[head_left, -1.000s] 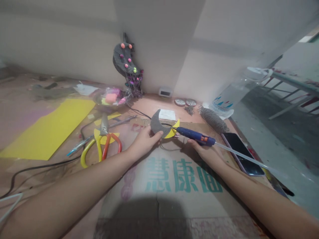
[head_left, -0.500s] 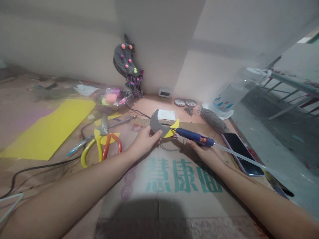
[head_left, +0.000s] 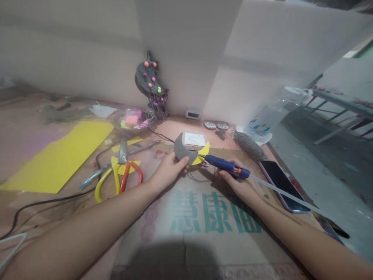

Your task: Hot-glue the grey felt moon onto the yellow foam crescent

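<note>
Crescent (head_left: pixel 183 148) was held over cardboard (head_left: pixel 163 233) on the table (head_left: pixel 175 124) | gray covering (head_left: pixel 192 155) lay along most of it, yellow tip (head_left: pixel 205 148) bare, from where I stood | left hand (head_left: pixel 170 171): grip pinched on the gray part | right hand (head_left: pixel 236 182): grip clamped on a blue glue gun (head_left: pixel 224 165), nozzle (head_left: pixel 201 156) at the yellow

One glue gun (head_left: pixel 225 166), two grey crescents (head_left: pixel 183 150), seemingly two pens (head_left: pixel 93 177) show.
</note>
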Action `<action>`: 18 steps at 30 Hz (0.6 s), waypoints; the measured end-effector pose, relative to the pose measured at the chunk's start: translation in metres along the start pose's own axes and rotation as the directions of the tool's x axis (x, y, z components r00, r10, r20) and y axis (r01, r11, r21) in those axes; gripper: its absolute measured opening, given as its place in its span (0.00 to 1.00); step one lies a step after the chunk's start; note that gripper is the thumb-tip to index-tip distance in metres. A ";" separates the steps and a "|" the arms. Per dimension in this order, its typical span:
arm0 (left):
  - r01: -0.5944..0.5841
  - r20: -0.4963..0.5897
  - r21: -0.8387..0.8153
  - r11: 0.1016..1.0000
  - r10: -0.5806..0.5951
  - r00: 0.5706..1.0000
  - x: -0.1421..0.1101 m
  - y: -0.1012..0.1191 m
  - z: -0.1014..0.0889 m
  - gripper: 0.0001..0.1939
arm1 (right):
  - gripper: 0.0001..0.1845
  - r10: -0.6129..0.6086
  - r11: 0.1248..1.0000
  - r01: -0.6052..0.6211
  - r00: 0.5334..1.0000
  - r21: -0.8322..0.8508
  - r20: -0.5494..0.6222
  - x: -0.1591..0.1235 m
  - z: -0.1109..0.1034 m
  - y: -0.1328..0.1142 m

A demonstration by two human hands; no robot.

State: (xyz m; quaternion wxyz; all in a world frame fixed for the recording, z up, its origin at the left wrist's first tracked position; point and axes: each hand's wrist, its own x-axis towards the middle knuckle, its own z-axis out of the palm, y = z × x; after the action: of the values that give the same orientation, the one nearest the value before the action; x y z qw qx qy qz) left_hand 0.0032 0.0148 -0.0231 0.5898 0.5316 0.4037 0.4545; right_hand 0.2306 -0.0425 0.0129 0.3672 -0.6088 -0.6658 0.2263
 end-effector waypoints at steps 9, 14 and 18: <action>0.004 0.003 0.022 1.000 -0.005 1.000 -0.001 0.006 0.003 0.15 | 0.14 -0.057 0.996 0.061 0.997 0.071 -0.061 0.005 -0.020 -0.017; 0.028 0.009 0.014 1.000 -0.028 1.000 -0.001 0.006 0.004 0.15 | 0.17 -0.044 0.999 0.048 0.982 0.019 -0.186 0.022 -0.033 0.003; 0.013 0.012 0.013 1.000 -0.013 1.000 -0.001 0.004 0.003 0.15 | 0.21 0.020 1.000 -0.022 0.981 -0.007 -0.194 0.032 -0.031 0.014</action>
State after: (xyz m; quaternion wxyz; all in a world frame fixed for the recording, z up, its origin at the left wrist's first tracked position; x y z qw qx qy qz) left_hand 0.0057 0.0129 -0.0189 0.5917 0.5356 0.4064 0.4448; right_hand 0.2634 -0.0138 0.0289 0.4250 -0.6367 -0.6215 0.1666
